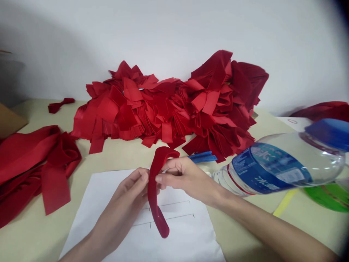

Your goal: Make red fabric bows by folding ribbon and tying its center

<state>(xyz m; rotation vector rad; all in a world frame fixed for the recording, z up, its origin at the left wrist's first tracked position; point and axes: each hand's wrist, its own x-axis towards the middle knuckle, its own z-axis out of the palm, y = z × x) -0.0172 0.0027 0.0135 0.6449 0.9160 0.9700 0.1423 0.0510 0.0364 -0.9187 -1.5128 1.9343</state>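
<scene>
A narrow red velvet ribbon strip point(154, 193) is held up over a white sheet of paper point(191, 240). Its upper end curls over to the right and its rounded lower end hangs free. My right hand point(182, 176) pinches the strip around its middle from the right. On the other side, my left hand point(131, 196) has its thumb and fingertips closed at the strip's left edge; the ribbon partly hides them. Thin black ruled lines with short end marks are drawn on the paper below.
Behind the hands lies a big heap of red velvet pieces point(163, 105) against the wall. More red fabric point(54, 163) lies at left, near a small red bow point(61, 104). A large plastic bottle point(272, 163), a blue tool point(203, 157) and a green roll point(329, 196) are at right.
</scene>
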